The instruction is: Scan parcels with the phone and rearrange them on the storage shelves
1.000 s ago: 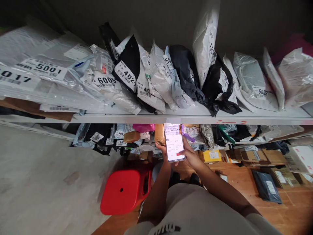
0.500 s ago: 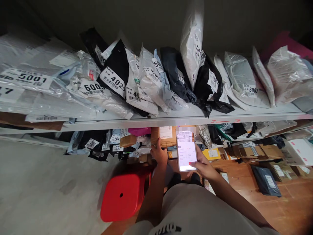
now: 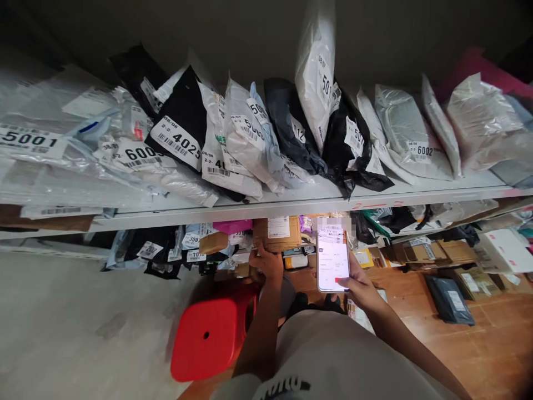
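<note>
My right hand (image 3: 360,283) is closed around a smartphone (image 3: 332,262), its thumb over the lower part of the lit screen. The screen shows a white page with a red button near the bottom. My left hand (image 3: 267,263) has its fingers at the lower left corner of a brown cardboard box (image 3: 287,236) and appears to grip it. A white label (image 3: 278,227) is on the box's face. The fingers under the box are hidden.
An upper shelf (image 3: 291,204) holds several numbered mailer bags, among them a black one (image 3: 179,125) marked 4025. Lower down are more parcels. A red stool (image 3: 206,336) stands left of my legs. A dark parcel (image 3: 449,300) lies on the wooden floor at right.
The phone in my right hand has shifted right, away from the box. My left fingers have moved from the box's face to its lower left corner. The view has turned slightly.
</note>
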Available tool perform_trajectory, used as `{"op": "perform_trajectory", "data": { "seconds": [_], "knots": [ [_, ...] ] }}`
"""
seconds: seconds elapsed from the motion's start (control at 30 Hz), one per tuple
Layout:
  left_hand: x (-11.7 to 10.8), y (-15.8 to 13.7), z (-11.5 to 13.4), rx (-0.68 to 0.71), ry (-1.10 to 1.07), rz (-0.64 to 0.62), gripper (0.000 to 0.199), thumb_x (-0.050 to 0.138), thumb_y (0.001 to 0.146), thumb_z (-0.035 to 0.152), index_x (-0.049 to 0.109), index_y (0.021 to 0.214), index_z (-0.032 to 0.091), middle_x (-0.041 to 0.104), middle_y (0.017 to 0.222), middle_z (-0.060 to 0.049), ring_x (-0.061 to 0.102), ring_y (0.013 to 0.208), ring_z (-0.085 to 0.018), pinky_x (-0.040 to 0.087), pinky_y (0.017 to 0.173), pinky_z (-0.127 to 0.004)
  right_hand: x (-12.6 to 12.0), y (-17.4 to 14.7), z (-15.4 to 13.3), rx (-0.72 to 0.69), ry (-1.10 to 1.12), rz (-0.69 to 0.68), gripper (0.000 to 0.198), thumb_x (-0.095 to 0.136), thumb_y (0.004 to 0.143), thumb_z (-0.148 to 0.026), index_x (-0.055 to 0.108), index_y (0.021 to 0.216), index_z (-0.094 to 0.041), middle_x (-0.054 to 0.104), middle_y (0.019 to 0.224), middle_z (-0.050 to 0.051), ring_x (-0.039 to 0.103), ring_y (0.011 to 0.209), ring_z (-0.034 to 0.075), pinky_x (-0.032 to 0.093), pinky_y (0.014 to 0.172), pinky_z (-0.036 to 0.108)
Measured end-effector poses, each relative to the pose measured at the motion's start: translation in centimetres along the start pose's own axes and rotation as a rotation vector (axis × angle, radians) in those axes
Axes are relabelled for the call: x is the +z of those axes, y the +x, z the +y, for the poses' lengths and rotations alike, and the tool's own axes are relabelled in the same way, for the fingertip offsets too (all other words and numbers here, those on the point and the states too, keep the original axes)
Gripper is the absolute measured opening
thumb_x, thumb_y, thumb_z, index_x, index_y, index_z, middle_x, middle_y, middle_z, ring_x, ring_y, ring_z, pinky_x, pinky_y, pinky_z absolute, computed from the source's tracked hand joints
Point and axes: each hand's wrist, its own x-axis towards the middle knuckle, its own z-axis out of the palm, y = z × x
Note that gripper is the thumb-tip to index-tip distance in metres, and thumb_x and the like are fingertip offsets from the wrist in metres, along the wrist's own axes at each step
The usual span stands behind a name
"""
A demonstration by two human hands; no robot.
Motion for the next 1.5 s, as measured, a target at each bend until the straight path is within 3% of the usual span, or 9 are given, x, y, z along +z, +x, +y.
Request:
{"op": "perform_trajectory", "data": {
  "seconds": [0.13,0.27,0.5,0.7,0.93,1.17,1.33,1.47,1.5],
  "knots": [
    [-0.7,0.8,0.2,0.019,-0.031,-0.04,0.05,0.072,0.081,0.028,0.061,0.128,0.013,0.053,0.119,-0.021,0.048,0.121,-0.036,0.041,0.103,-0.057,-0.4,-0.1,0.4,0.002,-0.008,-0.02,0.084,0.069,0.078,-0.018,0.035,0.153,-0.036,0.071,0.119,0.008,0.071,0.074,0.022,0.057,0.043,0.025],
    [-1.1,1.2,0.3,0.197,-0.087,-0.12,0.033,0.072,0.079,0.02,0.075,0.112,0.023,0.056,0.113,-0.015,0.051,0.12,-0.035,0.033,0.111,-0.06,-0.8,0.0,0.4,-0.024,-0.028,-0.082,0.087,0.071,0.08,-0.019,0.03,0.155,-0.036,0.071,0.119,0.008,0.071,0.069,0.021,0.062,0.049,0.032],
    [-1.2,1.0,0.4,0.402,-0.111,-0.056,0.041,0.063,0.08,0.007,0.076,0.116,0.022,0.054,0.124,-0.014,0.044,0.13,-0.035,0.022,0.114,-0.064,-0.7,-0.3,-0.3,-0.065,-0.029,-0.128,0.082,0.07,0.083,-0.022,0.032,0.155,-0.033,0.073,0.11,0.006,0.071,0.069,0.021,0.063,0.053,0.033],
    [-0.8,1.1,0.2,0.408,-0.106,-0.056,0.045,0.068,0.077,0.009,0.076,0.117,0.028,0.054,0.127,-0.013,0.043,0.131,-0.032,0.018,0.119,-0.061,-0.8,-0.4,-0.3,-0.056,-0.023,-0.094,0.091,0.072,0.08,-0.022,0.025,0.157,-0.035,0.071,0.117,0.007,0.07,0.065,0.02,0.061,0.049,0.031],
    [-0.8,1.0,-0.2,0.45,-0.096,-0.041,0.046,0.067,0.077,0.009,0.075,0.118,0.027,0.053,0.129,-0.013,0.043,0.131,-0.034,0.022,0.117,-0.061,-0.9,-0.5,-0.2,-0.054,-0.015,-0.09,0.089,0.072,0.08,-0.023,0.027,0.156,-0.035,0.07,0.119,0.008,0.072,0.072,0.022,0.063,0.051,0.033],
    [-1.2,2.0,-0.3,0.545,-0.128,0.019,0.03,0.064,0.083,0.015,0.08,0.106,0.027,0.06,0.117,-0.013,0.048,0.12,-0.031,0.03,0.116,-0.057,-0.6,-0.6,-0.4,-0.043,-0.01,-0.049,0.083,0.069,0.077,-0.021,0.038,0.153,-0.034,0.069,0.124,0.009,0.072,0.081,0.026,0.062,0.052,0.034],
    [-5.1,2.6,-1.2,0.701,-0.158,0.07,0.03,0.064,0.082,0.018,0.081,0.104,0.031,0.064,0.103,-0.01,0.054,0.107,-0.029,0.023,0.121,-0.059,-1.9,-1.4,-0.6,-0.034,0.159,-0.078,0.085,0.064,0.069,-0.026,0.042,0.151,-0.032,0.067,0.128,0.011,0.071,0.083,0.028,0.059,0.051,0.033],
    [-11.6,1.4,-2.6,0.921,-0.26,0.177,0.035,0.066,0.08,0.02,0.078,0.103,0.044,0.068,0.084,-0.006,0.061,0.084,-0.025,0.037,0.114,-0.057,-3.9,-3.2,-1.6,-0.128,0.263,-0.053,0.087,0.065,0.065,-0.03,0.044,0.15,-0.031,0.066,0.131,0.012,0.071,0.089,0.032,0.058,0.049,0.034],
    [-13.5,1.1,-2.6,0.985,-0.3,0.155,0.038,0.066,0.079,0.021,0.076,0.103,0.048,0.068,0.078,-0.003,0.061,0.074,-0.023,0.039,0.111,-0.058,-4.4,-3.8,-2.0,-0.167,0.287,-0.033,0.088,0.066,0.065,-0.03,0.044,0.15,-0.031,0.066,0.131,0.012,0.07,0.09,0.033,0.057,0.047,0.034]
  ]
}}
